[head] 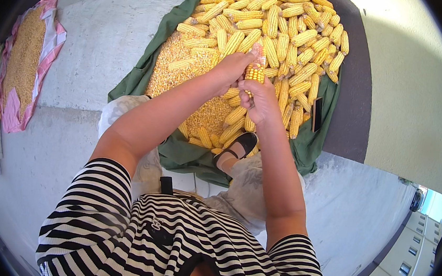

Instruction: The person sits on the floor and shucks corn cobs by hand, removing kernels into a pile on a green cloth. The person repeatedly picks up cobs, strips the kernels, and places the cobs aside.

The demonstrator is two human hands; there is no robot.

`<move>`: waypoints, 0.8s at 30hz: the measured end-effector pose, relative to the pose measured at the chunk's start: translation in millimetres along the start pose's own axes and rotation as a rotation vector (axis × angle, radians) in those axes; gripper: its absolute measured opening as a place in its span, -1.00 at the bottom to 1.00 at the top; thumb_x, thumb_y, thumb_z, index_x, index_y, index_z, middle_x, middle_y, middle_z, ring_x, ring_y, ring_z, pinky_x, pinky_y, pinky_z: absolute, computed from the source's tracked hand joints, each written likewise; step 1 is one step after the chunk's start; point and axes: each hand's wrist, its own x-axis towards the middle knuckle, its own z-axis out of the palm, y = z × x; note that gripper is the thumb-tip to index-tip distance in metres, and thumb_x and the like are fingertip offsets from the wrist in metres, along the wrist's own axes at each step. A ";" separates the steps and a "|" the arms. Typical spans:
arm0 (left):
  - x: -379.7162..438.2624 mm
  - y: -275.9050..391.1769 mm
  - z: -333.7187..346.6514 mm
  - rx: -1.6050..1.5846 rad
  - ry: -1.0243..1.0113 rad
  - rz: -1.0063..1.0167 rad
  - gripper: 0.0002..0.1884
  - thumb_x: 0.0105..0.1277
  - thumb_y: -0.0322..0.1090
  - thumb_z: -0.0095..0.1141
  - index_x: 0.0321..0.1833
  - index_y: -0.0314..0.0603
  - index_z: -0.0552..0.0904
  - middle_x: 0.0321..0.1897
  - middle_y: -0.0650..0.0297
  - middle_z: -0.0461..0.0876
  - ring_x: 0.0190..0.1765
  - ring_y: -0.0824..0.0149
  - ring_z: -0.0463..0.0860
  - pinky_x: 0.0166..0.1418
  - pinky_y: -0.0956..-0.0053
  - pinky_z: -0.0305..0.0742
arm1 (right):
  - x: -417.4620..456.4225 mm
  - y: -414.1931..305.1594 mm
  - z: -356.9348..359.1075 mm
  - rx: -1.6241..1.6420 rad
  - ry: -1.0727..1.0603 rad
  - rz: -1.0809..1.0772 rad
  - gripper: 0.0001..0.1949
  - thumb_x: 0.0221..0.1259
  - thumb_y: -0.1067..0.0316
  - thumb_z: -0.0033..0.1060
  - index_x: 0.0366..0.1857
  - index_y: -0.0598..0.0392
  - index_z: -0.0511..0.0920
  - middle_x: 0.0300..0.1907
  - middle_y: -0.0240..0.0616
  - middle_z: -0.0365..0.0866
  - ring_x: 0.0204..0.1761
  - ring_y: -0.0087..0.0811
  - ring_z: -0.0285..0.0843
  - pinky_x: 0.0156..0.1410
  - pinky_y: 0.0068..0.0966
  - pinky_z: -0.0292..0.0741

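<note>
Both my hands are on one ear of corn point(255, 74), held upright in the picture above the pile. Its upper part is bare reddish cob, and yellow kernels cover the lower part. My left hand point(233, 69) grips it from the left, with the thumb up on the bare part. Around the kernel-covered lower end, my right hand point(259, 98) is closed. Beneath and beyond them lies a heap of husked yellow corn ears point(293, 38). Loose kernels point(175, 71) are spread left of the heap, with a few ears among them.
A green cloth point(148, 62) lies under the corn. At its right edge rests a dark flat object point(317, 115), possibly a phone. My shoe point(246, 143) is at the heap's near edge. Far left, more kernels point(23, 57) lie on a pink and white sheet point(57, 43). A pale wall point(414, 95) stands right.
</note>
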 end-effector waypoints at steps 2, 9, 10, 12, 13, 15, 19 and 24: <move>11.2 -4.2 -9.6 -0.034 -0.036 -0.018 -0.58 0.50 0.05 -0.10 -0.20 -0.23 0.52 -0.50 0.33 0.48 -0.53 0.46 0.39 -0.56 0.55 0.26 | 0.2 -3.9 -1.6 0.039 -0.041 0.043 -0.78 0.05 0.52 0.25 -0.22 0.11 0.46 -0.46 -0.35 0.54 -0.62 -0.61 0.36 -0.62 -0.69 0.19; 23.6 -15.3 -16.2 -0.130 0.188 -0.072 -0.65 0.52 -0.03 -0.09 -0.10 -0.22 0.51 -0.31 0.25 0.52 -0.31 0.38 0.56 -0.32 0.52 0.48 | 17.2 -9.8 -33.1 -0.639 0.157 -0.334 -0.52 -0.02 0.41 0.30 0.07 0.23 0.46 -0.36 -0.16 0.61 -0.44 -0.39 0.52 -0.36 -0.48 0.42; 29.7 -21.1 -20.5 -0.198 0.165 -0.083 -0.67 0.52 -0.07 -0.09 -0.03 -0.25 0.46 -0.17 0.20 0.50 -0.11 0.32 0.58 -0.08 0.46 0.54 | 24.0 -8.6 -41.9 -0.930 0.225 -0.513 -0.43 -0.05 0.37 0.32 0.15 0.26 0.45 -0.32 -0.07 0.64 -0.36 -0.27 0.60 -0.25 -0.38 0.51; 40.3 -30.6 -26.0 -0.235 0.173 -0.060 -0.64 0.51 -0.10 -0.07 0.11 -0.28 0.41 -0.03 0.17 0.46 0.01 0.28 0.53 0.08 0.40 0.50 | 28.9 -9.0 -53.6 -1.009 0.288 -0.418 -0.31 -0.08 0.34 0.32 0.27 0.28 0.36 -0.32 -0.02 0.63 -0.27 -0.18 0.62 -0.12 -0.35 0.52; 44.2 -34.3 -28.3 -0.253 0.178 -0.049 -0.62 0.51 -0.12 -0.06 0.17 -0.30 0.39 0.04 0.15 0.45 0.07 0.26 0.51 0.16 0.37 0.48 | 28.6 -9.0 -55.6 -1.048 0.319 -0.370 -0.24 -0.09 0.33 0.33 0.33 0.29 0.32 -0.32 0.00 0.62 -0.22 -0.13 0.63 -0.05 -0.33 0.52; 53.3 -40.2 -34.0 -0.278 0.167 -0.015 -0.57 0.51 -0.15 -0.05 0.26 -0.31 0.35 0.16 0.14 0.41 0.16 0.23 0.47 0.28 0.32 0.43 | 27.0 -12.4 -57.2 -1.096 0.282 -0.399 -0.22 -0.09 0.32 0.33 0.36 0.28 0.31 -0.31 0.01 0.64 -0.24 -0.15 0.64 -0.09 -0.33 0.53; 49.3 -39.0 -28.1 -0.239 0.116 0.067 -0.45 0.50 -0.19 -0.05 0.44 -0.31 0.22 0.42 0.10 0.23 0.39 0.14 0.31 0.46 0.24 0.27 | 24.6 -14.9 -59.5 -1.151 0.310 -0.403 -0.25 -0.10 0.28 0.37 0.31 0.30 0.38 -0.29 0.00 0.66 -0.25 -0.18 0.66 -0.07 -0.33 0.54; 36.1 -26.7 -22.0 0.118 0.066 0.224 -0.27 0.42 -0.18 0.07 0.56 -0.20 0.07 0.50 0.04 0.16 0.53 0.12 0.16 0.47 0.24 0.24 | 14.2 -33.4 -54.0 -1.095 0.249 -0.282 -0.25 -0.13 0.25 0.45 0.26 0.32 0.43 -0.31 -0.03 0.68 -0.29 -0.29 0.68 -0.15 -0.41 0.57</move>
